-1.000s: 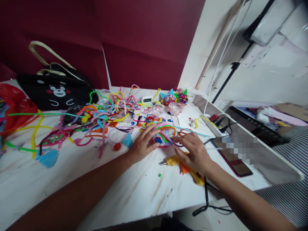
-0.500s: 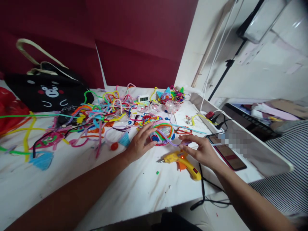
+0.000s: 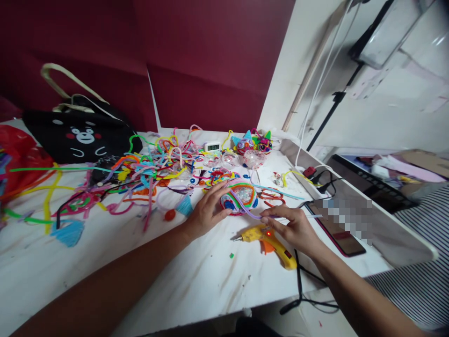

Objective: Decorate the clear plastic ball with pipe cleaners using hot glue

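Note:
A round craft piece wound with coloured pipe cleaners rests on the white table, its middle silvery and its edges green, orange and blue. My left hand grips its left side, fingers over the top and thumb at the front. A purple pipe cleaner crosses the piece from its upper left and runs down to the right. Its loose part is pinched between thumb and fingers of my right hand. Just below lies a yellow glue gun with a red light on, nozzle pointing left.
Behind the piece are red-handled scissors and two finished animal-like faces. Loose pipe cleaners pile up at left, near a black bag. A phone lies at right beside a white-edged tray wall.
My right hand has drawn the purple pipe cleaner slightly down and right, and the strand looks straighter. My left hand stays on the craft piece. The whole view has shifted a little.

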